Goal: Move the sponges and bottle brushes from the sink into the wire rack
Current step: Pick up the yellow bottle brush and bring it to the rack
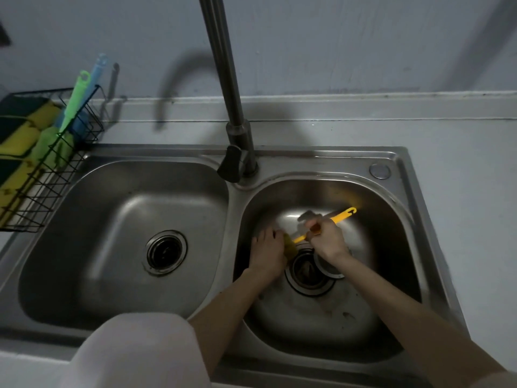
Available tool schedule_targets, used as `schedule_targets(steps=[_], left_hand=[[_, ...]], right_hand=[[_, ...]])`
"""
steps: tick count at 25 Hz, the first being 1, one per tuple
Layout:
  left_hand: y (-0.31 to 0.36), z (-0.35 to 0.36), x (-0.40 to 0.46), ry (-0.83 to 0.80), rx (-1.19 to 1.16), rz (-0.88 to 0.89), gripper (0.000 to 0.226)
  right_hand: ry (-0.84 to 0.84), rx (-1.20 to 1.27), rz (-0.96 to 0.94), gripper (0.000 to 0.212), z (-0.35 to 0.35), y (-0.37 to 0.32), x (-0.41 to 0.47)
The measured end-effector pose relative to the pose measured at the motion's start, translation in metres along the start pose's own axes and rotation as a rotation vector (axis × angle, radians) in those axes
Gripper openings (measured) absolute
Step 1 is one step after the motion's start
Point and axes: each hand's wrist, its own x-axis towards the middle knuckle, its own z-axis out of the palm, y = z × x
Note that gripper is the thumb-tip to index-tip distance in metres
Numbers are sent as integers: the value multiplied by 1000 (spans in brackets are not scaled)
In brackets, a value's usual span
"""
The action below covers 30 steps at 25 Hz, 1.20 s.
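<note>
Both my hands are down in the right basin of the steel double sink (pixel 391 191). My right hand (pixel 326 238) is closed around the handle of a yellow bottle brush (pixel 340 214), whose hooked end points up and to the right. My left hand (pixel 267 252) grips the brush's yellow sponge head (pixel 289 247), mostly hidden under the fingers. At the far left stands the black wire rack (pixel 56 175), holding several yellow-and-green sponges (pixel 19 138), a green bottle brush (pixel 74 103) and a blue bottle brush (pixel 93 77), both upright.
A tall steel faucet (pixel 229 88) rises between the two basins, its lever (pixel 230 166) at the base. Each basin has a round drain: left drain (pixel 165 252), right drain (pixel 309 271). A grey wall backs the counter. A white sleeve (pixel 134 351) fills the lower left.
</note>
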Motion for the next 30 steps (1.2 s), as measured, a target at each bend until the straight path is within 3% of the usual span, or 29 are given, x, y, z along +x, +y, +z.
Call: schedule_targets(steps=[4, 7, 12, 20, 23, 30], left_hand=[[1, -10, -10, 31, -45, 14, 52], [3, -17, -22, 59, -77, 22, 51], [3, -31, -47, 87, -228, 43, 52], [-12, -60, -95, 275, -458, 73, 54], [-27, -61, -116, 324, -536, 63, 52], [-83, -67, -153, 423, -535, 6, 52]], right_hand=[[45, 46, 72, 11, -4, -7, -10], [94, 133, 124, 32, -7, -16, -22], [153, 458, 196, 34, -15, -42, -43], [137, 587, 50, 32, -18, -87, -78], [98, 631, -10, 21, -9, -101, -94], [-11, 676, -68, 14, 32, -142, -126]])
